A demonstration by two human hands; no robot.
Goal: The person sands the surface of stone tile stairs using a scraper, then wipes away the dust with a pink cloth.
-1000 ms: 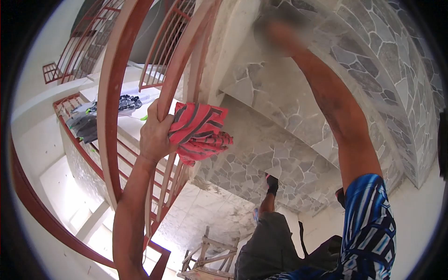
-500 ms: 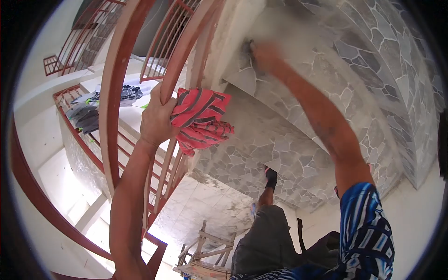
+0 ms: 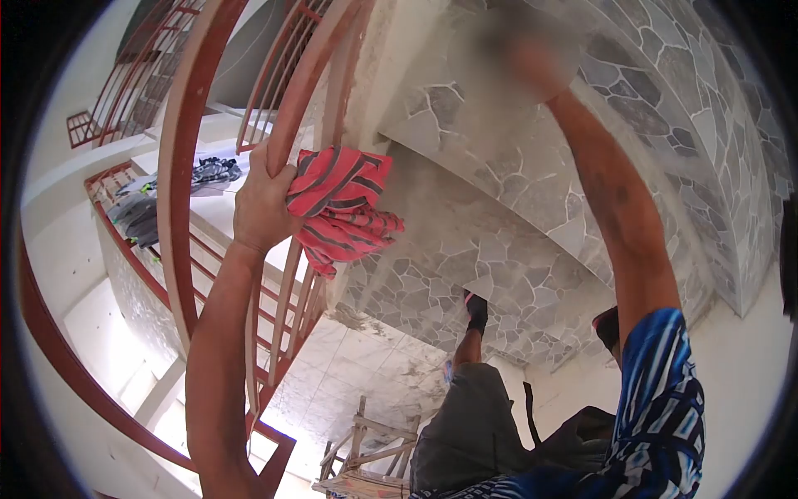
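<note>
My left hand (image 3: pixel 264 204) is closed round the red-brown handrail (image 3: pixel 301 91) of the stair railing. A red cloth with dark stripes (image 3: pixel 342 195) bunches out from under the same hand and hangs beside the rail. My right hand (image 3: pixel 539 68) is stretched far forward over a stone-patterned stair step (image 3: pixel 507 154). Blur covers its fingers and a dark patch (image 3: pixel 499 40) beside them, so I cannot make out what it holds. Dusty grey residue coats the steps around it.
Below, my foot in a black shoe (image 3: pixel 476 312) stands on a lower step. A wooden trestle (image 3: pixel 374 432) is on the pale tiled floor (image 3: pixel 349 353). Beyond the railing, clothes (image 3: pixel 137 218) lie on a ledge. A stone-patterned wall (image 3: pixel 706 108) rises at right.
My right hand has swept rightward across the step, away from the railing side. My left hand keeps its hold on the rail and cloth. The view has shifted slightly.
</note>
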